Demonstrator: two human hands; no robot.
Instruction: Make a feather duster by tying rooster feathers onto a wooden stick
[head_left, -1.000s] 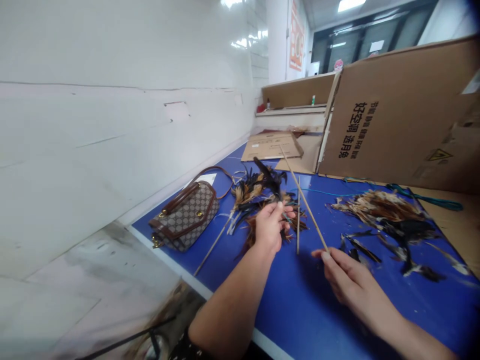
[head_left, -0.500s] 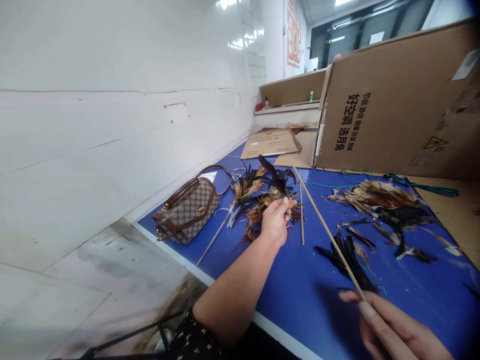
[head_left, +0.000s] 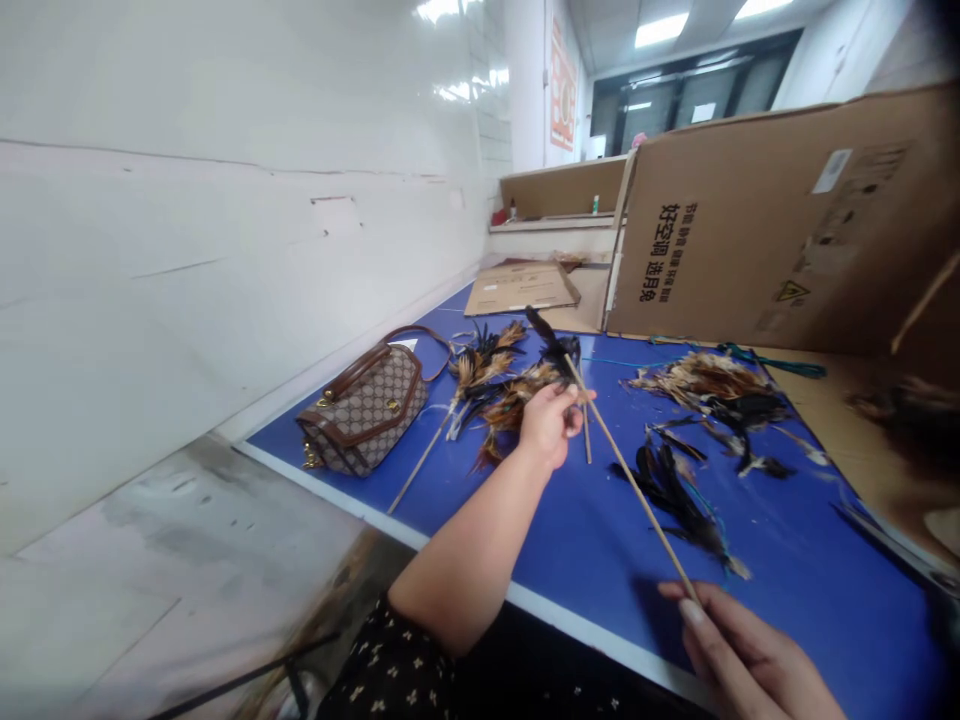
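My left hand (head_left: pixel 546 425) pinches several black feathers (head_left: pixel 546 335) over the blue table (head_left: pixel 570 545). In my right hand (head_left: pixel 739 640), thumb and fingers close on the near end of a thin wooden stick (head_left: pixel 637 490). Its far end lies against the black feathers at my left fingertips. Behind my left hand are brown and black feathers (head_left: pixel 502 420), and a second stick (head_left: pixel 587 435) shows partly. To the left lies a stick (head_left: pixel 421 465) with feathers at its top. Loose black feathers (head_left: pixel 675 490) rest right of the held stick, with a brown feather pile (head_left: pixel 705 380) beyond.
A brown patterned handbag (head_left: pixel 367 410) stands by the white wall (head_left: pixel 225 280). A large cardboard box (head_left: pixel 720 230) rises at the back right, and flat cardboard (head_left: pixel 517 288) lies behind the feathers. Blue-green cord (head_left: pixel 784 364) lies before the box. Scissors (head_left: pixel 889 543) lie at the right.
The stick's far end has come to the feathers in my left hand; before, it was apart, to their right. The view has shifted, bringing the scissors into sight.
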